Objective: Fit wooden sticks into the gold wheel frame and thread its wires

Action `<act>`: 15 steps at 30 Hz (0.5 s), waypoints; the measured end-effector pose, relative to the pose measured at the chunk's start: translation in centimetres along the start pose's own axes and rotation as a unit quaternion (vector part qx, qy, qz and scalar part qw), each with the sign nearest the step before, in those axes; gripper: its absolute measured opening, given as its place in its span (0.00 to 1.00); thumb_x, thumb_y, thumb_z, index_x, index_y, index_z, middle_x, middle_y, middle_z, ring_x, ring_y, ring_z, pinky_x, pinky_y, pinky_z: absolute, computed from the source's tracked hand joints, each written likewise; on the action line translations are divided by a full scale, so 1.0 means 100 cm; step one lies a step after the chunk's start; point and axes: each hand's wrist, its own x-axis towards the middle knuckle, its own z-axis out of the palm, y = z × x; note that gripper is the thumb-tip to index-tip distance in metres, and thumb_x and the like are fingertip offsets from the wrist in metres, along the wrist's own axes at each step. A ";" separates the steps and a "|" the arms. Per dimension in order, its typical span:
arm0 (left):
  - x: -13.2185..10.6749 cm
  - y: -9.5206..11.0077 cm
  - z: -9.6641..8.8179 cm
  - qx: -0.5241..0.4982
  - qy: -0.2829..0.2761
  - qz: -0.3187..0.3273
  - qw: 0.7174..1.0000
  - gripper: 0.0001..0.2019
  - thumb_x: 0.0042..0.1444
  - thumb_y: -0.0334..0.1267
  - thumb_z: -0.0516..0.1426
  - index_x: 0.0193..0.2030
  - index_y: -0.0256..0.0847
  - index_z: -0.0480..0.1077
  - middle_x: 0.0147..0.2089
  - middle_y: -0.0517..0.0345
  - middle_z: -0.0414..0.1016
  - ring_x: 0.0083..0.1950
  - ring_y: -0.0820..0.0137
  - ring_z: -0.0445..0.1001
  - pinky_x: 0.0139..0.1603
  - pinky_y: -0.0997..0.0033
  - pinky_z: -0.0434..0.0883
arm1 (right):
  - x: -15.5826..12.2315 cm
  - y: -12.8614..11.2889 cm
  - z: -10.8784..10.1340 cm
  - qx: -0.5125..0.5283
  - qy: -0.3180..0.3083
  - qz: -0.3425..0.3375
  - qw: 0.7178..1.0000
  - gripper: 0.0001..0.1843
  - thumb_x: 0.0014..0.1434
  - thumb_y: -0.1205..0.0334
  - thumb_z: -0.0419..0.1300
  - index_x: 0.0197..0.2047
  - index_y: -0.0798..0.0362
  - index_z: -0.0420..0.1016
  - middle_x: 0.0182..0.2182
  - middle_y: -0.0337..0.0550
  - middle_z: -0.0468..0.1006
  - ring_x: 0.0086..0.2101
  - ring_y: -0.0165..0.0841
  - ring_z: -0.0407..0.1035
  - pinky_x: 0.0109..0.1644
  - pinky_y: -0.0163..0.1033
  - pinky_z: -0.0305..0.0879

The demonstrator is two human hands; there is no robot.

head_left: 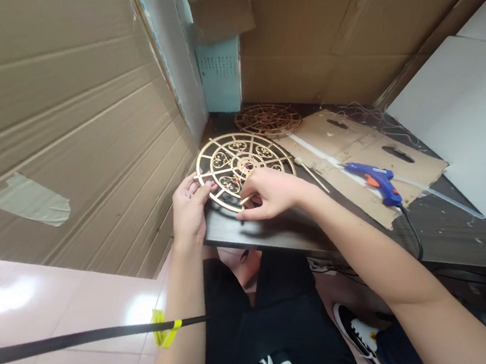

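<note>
My left hand (190, 206) grips the near left rim of a round openwork disc (245, 160) of pale wood, with scroll patterns, spokes and a central hub. The disc is over the dark table near its front edge. My right hand (273, 193) is closed in a pinch above the disc's near right part, with a short pale stick (247, 198) between its fingers. That hand hides part of the disc. Just beyond it lies a thin stick with a round tip (313, 174).
A reddish-brown openwork disc (268, 120) lies at the back. A blue glue gun (376, 177) with a black cord rests on a torn cardboard sheet (360, 145). Thin wires (388, 121) lie behind it. Cardboard walls (86, 102) and a light blue box (220, 75) bound the table.
</note>
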 end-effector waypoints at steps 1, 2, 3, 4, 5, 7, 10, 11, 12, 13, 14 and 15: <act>-0.003 0.000 0.000 0.003 0.004 0.005 1.000 0.16 0.47 0.33 0.72 0.43 0.38 0.77 0.50 0.48 0.83 0.51 0.65 0.82 0.59 0.63 0.77 | 0.000 0.000 0.000 -0.005 0.016 0.001 1.000 0.25 0.62 0.45 0.63 0.21 0.53 0.66 0.19 0.35 0.68 0.22 0.26 0.56 0.32 0.36 0.50; -0.006 0.001 0.000 0.006 0.009 0.009 1.000 0.17 0.47 0.32 0.72 0.44 0.39 0.77 0.50 0.49 0.83 0.52 0.65 0.82 0.60 0.63 0.77 | 0.001 0.001 0.001 -0.015 0.043 -0.002 0.999 0.25 0.62 0.46 0.63 0.21 0.53 0.66 0.19 0.36 0.69 0.23 0.27 0.57 0.33 0.37 0.51; -0.009 0.001 0.000 0.007 0.016 0.014 1.000 0.17 0.47 0.32 0.72 0.45 0.39 0.77 0.50 0.49 0.83 0.52 0.65 0.82 0.60 0.63 0.77 | 0.002 0.002 0.002 -0.025 0.077 -0.006 0.997 0.24 0.63 0.48 0.63 0.22 0.53 0.67 0.20 0.36 0.70 0.24 0.27 0.58 0.34 0.37 0.52; -0.012 0.002 0.000 0.008 0.023 0.019 1.000 0.18 0.47 0.31 0.72 0.45 0.40 0.76 0.49 0.50 0.83 0.51 0.65 0.83 0.60 0.63 0.77 | 0.004 0.004 0.004 -0.035 0.116 -0.012 0.993 0.21 0.64 0.51 0.62 0.23 0.53 0.69 0.22 0.37 0.71 0.26 0.28 0.60 0.35 0.37 0.53; -0.014 0.003 0.001 0.006 0.030 0.024 0.999 0.19 0.47 0.31 0.72 0.46 0.40 0.76 0.49 0.51 0.83 0.50 0.66 0.83 0.59 0.63 0.78 | 0.005 0.005 0.008 -0.040 0.157 -0.016 0.987 0.18 0.64 0.53 0.61 0.25 0.54 0.71 0.23 0.38 0.72 0.27 0.29 0.62 0.36 0.37 0.55; -0.016 0.004 0.002 -0.002 0.039 0.032 0.999 0.21 0.45 0.30 0.72 0.47 0.41 0.75 0.48 0.52 0.83 0.48 0.67 0.83 0.56 0.65 0.79 | 0.008 0.005 0.017 -0.035 0.236 -0.014 0.971 0.13 0.65 0.57 0.60 0.32 0.54 0.76 0.27 0.40 0.76 0.30 0.30 0.65 0.38 0.38 0.57; -0.017 0.004 0.003 -0.004 0.036 0.042 0.998 0.22 0.45 0.31 0.72 0.47 0.41 0.74 0.49 0.51 0.83 0.49 0.66 0.83 0.54 0.66 0.80 | 0.012 -0.001 0.033 -0.025 0.307 0.002 0.952 0.10 0.66 0.62 0.58 0.42 0.55 0.80 0.34 0.44 0.81 0.34 0.32 0.71 0.42 0.38 0.62; -0.017 0.004 0.004 0.001 0.031 0.045 0.998 0.22 0.46 0.31 0.72 0.48 0.41 0.74 0.50 0.51 0.83 0.50 0.65 0.83 0.54 0.66 0.80 | 0.012 -0.004 0.038 -0.025 0.304 -0.003 0.952 0.12 0.66 0.63 0.58 0.47 0.56 0.81 0.37 0.45 0.82 0.36 0.33 0.72 0.43 0.38 0.63; -0.017 0.004 0.004 0.007 0.027 0.048 0.998 0.22 0.47 0.32 0.72 0.49 0.42 0.74 0.50 0.51 0.83 0.50 0.65 0.83 0.54 0.66 0.80 | 0.013 -0.007 0.042 -0.027 0.295 -0.008 0.955 0.14 0.65 0.63 0.58 0.52 0.56 0.80 0.41 0.47 0.83 0.38 0.34 0.74 0.44 0.38 0.64; -0.017 0.004 0.004 0.010 0.023 0.049 0.998 0.21 0.48 0.33 0.72 0.49 0.42 0.74 0.51 0.51 0.83 0.50 0.65 0.83 0.53 0.66 0.80 | 0.014 -0.010 0.046 -0.031 0.284 -0.013 0.958 0.17 0.66 0.63 0.58 0.56 0.56 0.79 0.44 0.48 0.84 0.40 0.35 0.75 0.44 0.38 0.64; -0.016 0.003 0.004 0.010 0.023 0.049 0.998 0.21 0.48 0.34 0.72 0.49 0.42 0.74 0.51 0.51 0.82 0.50 0.65 0.83 0.52 0.67 0.80 | 0.014 -0.013 0.048 -0.035 0.273 -0.016 0.961 0.19 0.66 0.63 0.58 0.59 0.56 0.78 0.46 0.49 0.84 0.42 0.36 0.75 0.45 0.39 0.64; -0.016 0.002 0.004 0.006 0.025 0.049 0.998 0.21 0.48 0.34 0.72 0.49 0.42 0.74 0.50 0.51 0.83 0.49 0.66 0.83 0.51 0.67 0.80 | 0.015 -0.015 0.050 -0.038 0.265 -0.017 0.963 0.20 0.67 0.63 0.57 0.60 0.56 0.77 0.47 0.50 0.84 0.43 0.36 0.75 0.45 0.39 0.64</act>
